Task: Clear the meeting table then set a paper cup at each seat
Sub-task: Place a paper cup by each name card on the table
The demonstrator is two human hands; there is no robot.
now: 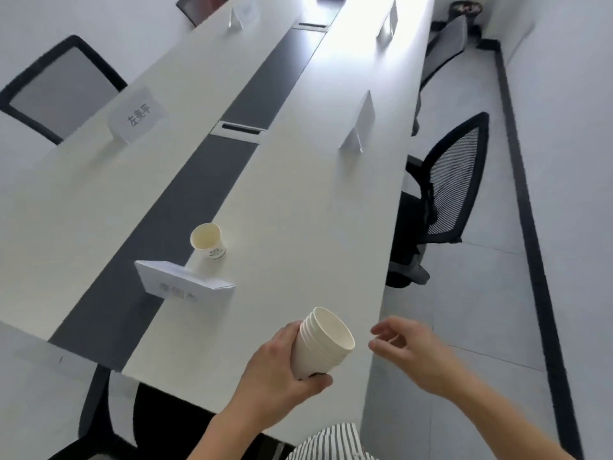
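Note:
My left hand (282, 363) grips a stack of several nested white paper cups (323, 341), tilted with the mouths facing up and right, above the near end of the long white meeting table (298, 200). My right hand (408, 350) hovers just right of the stack's rim, fingers loosely curled and holding nothing. One single paper cup (208, 242) stands upright on the table behind a folded white name card (185, 282) at the nearest seat.
More name cards stand at the left (137, 114), on the right side (360, 122) and farther back (388, 23). A dark strip with cable slots (242, 127) runs down the table's middle. Mesh chairs stand at the right (444, 197) and the left (59, 89).

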